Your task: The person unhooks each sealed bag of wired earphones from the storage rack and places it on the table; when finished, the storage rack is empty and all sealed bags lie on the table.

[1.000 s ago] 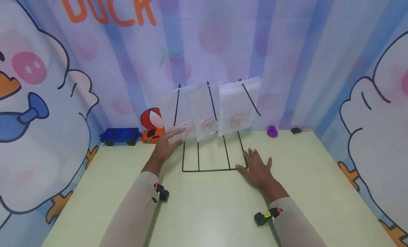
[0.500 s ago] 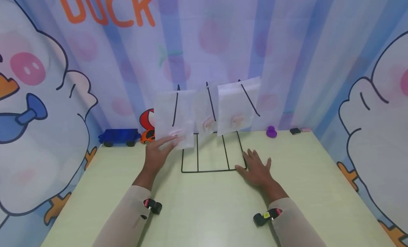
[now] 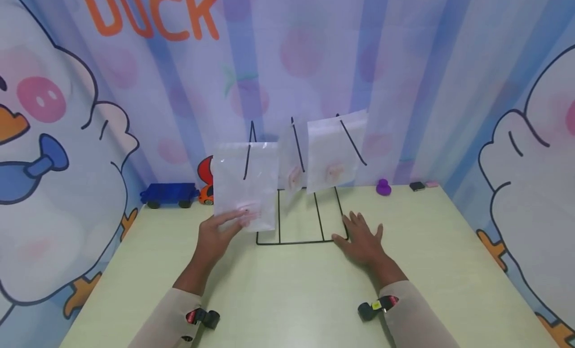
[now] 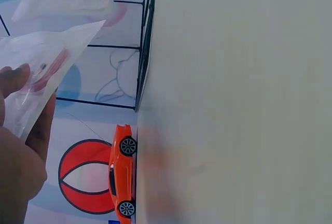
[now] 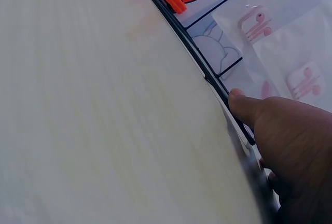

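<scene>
My left hand (image 3: 231, 220) pinches the lower edge of a clear plastic bag (image 3: 244, 180) with pink earphones inside, held upright just in front of the black wire rack (image 3: 296, 240). In the left wrist view my thumb (image 4: 14, 81) lies on that bag (image 4: 49, 60). Two similar bags, the middle bag (image 3: 291, 161) and the right bag (image 3: 334, 148), still hang on the rack's pegs. My right hand (image 3: 361, 233) lies flat on the table with its fingers straight, at the rack's front right corner; in the right wrist view its thumb (image 5: 244, 107) touches the rack's base wire (image 5: 207, 76).
Along the back edge of the pale green table (image 3: 292, 298) stand a blue toy truck (image 3: 169, 192), an orange toy car (image 3: 205, 195), a red round toy (image 3: 207, 167), a purple piece (image 3: 383, 186) and two small blocks (image 3: 417, 185). A cartoon curtain closes in all sides.
My left hand has drawn the left bag off its peg, down and toward me. The right hand has stayed flat at the rack's corner.
</scene>
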Demonstrator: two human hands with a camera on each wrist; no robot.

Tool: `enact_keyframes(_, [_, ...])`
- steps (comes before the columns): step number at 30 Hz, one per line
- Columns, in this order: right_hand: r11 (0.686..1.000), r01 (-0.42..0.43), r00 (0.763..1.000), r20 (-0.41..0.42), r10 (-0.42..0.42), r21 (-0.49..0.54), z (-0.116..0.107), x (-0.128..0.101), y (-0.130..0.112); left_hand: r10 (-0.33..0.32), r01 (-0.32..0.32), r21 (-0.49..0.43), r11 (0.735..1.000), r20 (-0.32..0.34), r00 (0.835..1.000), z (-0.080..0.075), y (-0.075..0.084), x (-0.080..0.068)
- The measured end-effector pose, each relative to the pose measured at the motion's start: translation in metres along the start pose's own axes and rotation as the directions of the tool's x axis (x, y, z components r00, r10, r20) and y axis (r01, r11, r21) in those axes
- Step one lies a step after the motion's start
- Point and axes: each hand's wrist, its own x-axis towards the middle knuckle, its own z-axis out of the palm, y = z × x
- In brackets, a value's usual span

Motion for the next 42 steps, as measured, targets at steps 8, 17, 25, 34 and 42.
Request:
enact_keyframes(8, [1.000, 0.002, 1.000, 0.002, -0.002, 0.006, 0.000, -0.001, -0.002, 0.047, -0.047, 0.022, 0.999, 0.009, 0.999, -0.007, -0.001, -0.022])
enact_keyframes(17, [1.000, 0.004, 1.000, 0.014, -0.004, 0.002, -0.001, 0.000, -0.002, 0.095, -0.095, 0.026, 0.995, -0.002, 0.995, -0.017, 0.005, -0.048])
enact_keyframes(25, [1.000, -0.002, 1.000, 0.005, 0.002, -0.007, -0.002, 0.001, -0.001, 0.192, -0.190, -0.078, 0.979, 0.021, 0.981, -0.021, 0.007, -0.067])
enact_keyframes(34, [1.000, -0.004, 1.000, -0.006, 0.004, -0.007, -0.002, -0.002, 0.000, 0.301, -0.283, -0.308, 0.908, 0.014, 0.953, -0.021, 0.004, -0.078])
enact_keyframes(42, [1.000, 0.008, 1.000, -0.003, -0.008, 0.007, 0.000, -0.001, 0.000, 0.297, -0.263, -0.334, 0.905, 0.055, 0.953, -0.026, -0.003, -0.082])
